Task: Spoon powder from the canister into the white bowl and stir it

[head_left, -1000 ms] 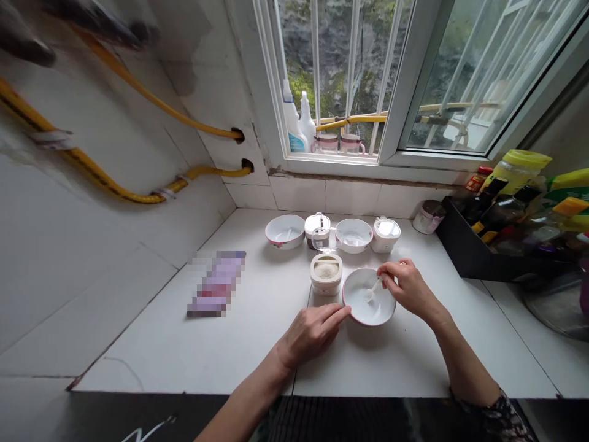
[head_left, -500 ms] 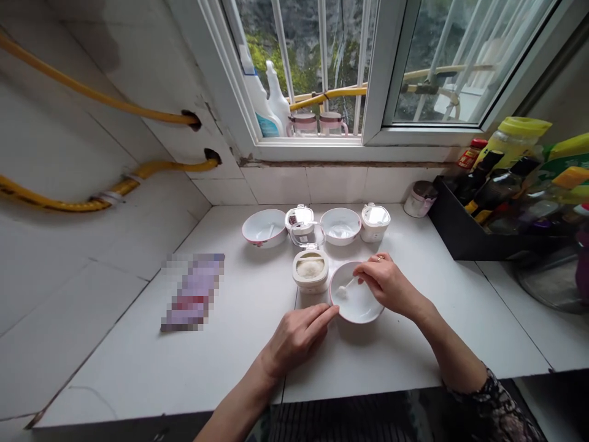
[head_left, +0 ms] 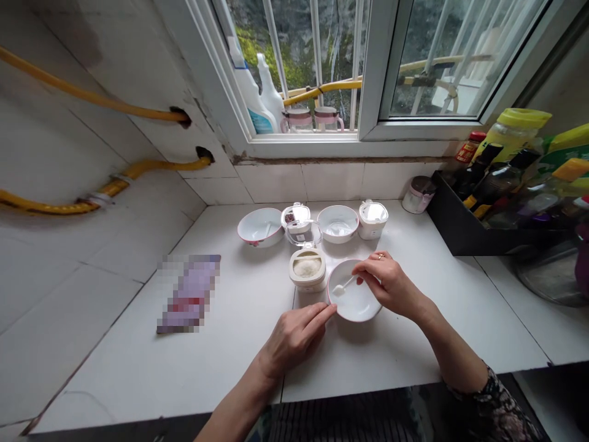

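My right hand (head_left: 390, 283) pinches the handle of a small white spoon (head_left: 339, 289), whose head is low inside a white bowl (head_left: 361, 305). My left hand (head_left: 298, 334) rests at the bowl's left edge, its fingertips touching the rim; the fingers are pressed together, and what lies under the palm is hidden. Just left of the bowl stands an open white jar (head_left: 307, 279) with pale granules inside, its clear lid (head_left: 304, 233) tipped up behind it.
Two more bowls (head_left: 260, 228) (head_left: 337, 224) and two lidded jars (head_left: 297, 216) (head_left: 373, 220) line the back. A purple packet (head_left: 193, 291), partly blurred, lies left. A black box (head_left: 464, 224) of bottles and a small jar (head_left: 418, 195) stand right.
The view has shifted slightly, moving the scene a little in the frame. My hands keep nearly the same pose, and the spoon head sits slightly further left in the bowl.
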Action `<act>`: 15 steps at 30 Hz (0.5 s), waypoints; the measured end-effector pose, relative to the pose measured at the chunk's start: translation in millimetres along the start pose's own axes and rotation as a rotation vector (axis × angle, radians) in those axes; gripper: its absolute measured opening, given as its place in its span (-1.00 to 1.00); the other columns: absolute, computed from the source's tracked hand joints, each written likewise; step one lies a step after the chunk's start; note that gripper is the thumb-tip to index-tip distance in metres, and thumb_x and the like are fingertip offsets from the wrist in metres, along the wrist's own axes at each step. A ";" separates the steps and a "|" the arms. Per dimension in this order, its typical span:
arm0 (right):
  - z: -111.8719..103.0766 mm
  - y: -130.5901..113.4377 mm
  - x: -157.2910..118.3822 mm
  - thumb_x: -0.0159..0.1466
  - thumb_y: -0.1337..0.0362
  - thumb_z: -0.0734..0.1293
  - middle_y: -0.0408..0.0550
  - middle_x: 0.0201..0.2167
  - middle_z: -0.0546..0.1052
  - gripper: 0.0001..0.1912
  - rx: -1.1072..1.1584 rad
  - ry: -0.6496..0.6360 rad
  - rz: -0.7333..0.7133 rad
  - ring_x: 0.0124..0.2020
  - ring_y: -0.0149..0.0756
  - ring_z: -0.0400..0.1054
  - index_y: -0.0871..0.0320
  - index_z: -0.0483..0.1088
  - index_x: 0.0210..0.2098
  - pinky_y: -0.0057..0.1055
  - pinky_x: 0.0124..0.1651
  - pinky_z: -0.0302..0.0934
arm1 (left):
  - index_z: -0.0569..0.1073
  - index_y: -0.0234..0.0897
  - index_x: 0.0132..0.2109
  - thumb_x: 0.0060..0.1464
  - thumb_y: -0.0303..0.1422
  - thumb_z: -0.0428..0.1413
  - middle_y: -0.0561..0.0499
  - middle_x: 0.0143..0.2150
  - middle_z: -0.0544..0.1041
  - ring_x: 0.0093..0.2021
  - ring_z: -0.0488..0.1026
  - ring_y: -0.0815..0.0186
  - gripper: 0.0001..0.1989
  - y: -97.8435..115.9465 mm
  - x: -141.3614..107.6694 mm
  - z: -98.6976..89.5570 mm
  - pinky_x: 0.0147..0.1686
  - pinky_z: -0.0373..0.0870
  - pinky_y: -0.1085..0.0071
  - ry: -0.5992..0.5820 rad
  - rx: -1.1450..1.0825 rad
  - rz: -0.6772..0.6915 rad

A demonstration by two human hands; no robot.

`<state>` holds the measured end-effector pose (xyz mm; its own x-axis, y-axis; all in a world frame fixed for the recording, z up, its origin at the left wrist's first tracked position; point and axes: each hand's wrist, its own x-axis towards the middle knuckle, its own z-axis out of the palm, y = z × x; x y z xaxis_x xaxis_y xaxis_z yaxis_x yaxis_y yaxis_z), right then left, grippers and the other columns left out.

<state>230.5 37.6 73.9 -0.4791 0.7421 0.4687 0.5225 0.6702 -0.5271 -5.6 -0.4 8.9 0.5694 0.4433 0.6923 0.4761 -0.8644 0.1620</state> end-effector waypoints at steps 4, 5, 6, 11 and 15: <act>-1.3 -10.0 0.7 0.28 0.46 0.21 -0.17 -0.54 0.57 -0.81 0.149 0.027 0.173 -0.45 -0.35 0.40 0.14 0.42 -0.36 -0.29 -0.12 0.21 | 0.33 -0.38 0.15 0.28 -0.56 -0.11 -0.16 -0.17 0.58 -0.23 0.57 0.32 -0.66 0.0 -0.2 0.2 -0.33 0.53 0.49 -0.002 -0.011 0.003; -1.2 -11.6 0.6 0.26 0.47 0.21 -0.19 -0.55 0.56 -0.79 0.167 0.000 0.207 -0.45 -0.35 0.41 0.13 0.43 -0.39 -0.30 -0.12 0.22 | 0.34 -0.38 0.15 0.27 -0.57 -0.11 -0.15 -0.18 0.58 -0.23 0.57 0.32 -0.66 0.0 -0.3 0.3 -0.33 0.53 0.49 -0.001 -0.011 0.003; -1.0 -12.7 0.4 0.25 0.48 0.21 -0.20 -0.57 0.56 -0.77 0.174 -0.021 0.234 -0.46 -0.35 0.41 0.12 0.43 -0.42 -0.30 -0.12 0.22 | 0.34 -0.38 0.15 0.27 -0.57 -0.10 -0.15 -0.18 0.58 -0.23 0.57 0.32 -0.65 0.1 -0.3 0.4 -0.33 0.53 0.49 0.002 -0.010 0.001; 0.9 -12.6 -0.6 0.28 0.45 0.19 -0.20 -0.56 0.56 -0.77 0.181 -0.011 0.265 -0.46 -0.35 0.41 0.12 0.42 -0.41 -0.26 -0.06 0.21 | 0.33 -0.36 0.17 0.25 -0.59 -0.10 -0.14 -0.19 0.58 -0.23 0.57 0.32 -0.62 0.2 -0.1 0.2 -0.33 0.53 0.50 0.004 -0.011 0.001; -2.5 -6.9 -2.4 0.28 0.49 0.16 -0.21 -0.56 0.53 -0.76 0.091 -0.084 0.183 -0.50 -0.38 0.36 0.14 0.40 -0.38 -0.21 -0.01 0.16 | 0.35 -0.37 0.16 0.24 -0.59 -0.09 -0.14 -0.20 0.58 -0.25 0.57 0.33 -0.62 -0.2 -0.3 0.9 -0.33 0.53 0.50 0.009 -0.011 0.002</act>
<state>229.7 31.2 78.2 -0.4413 0.8453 0.3011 0.5422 0.5185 -0.6612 -5.4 -0.1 8.1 0.5638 0.4397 0.6991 0.4679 -0.8676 0.1683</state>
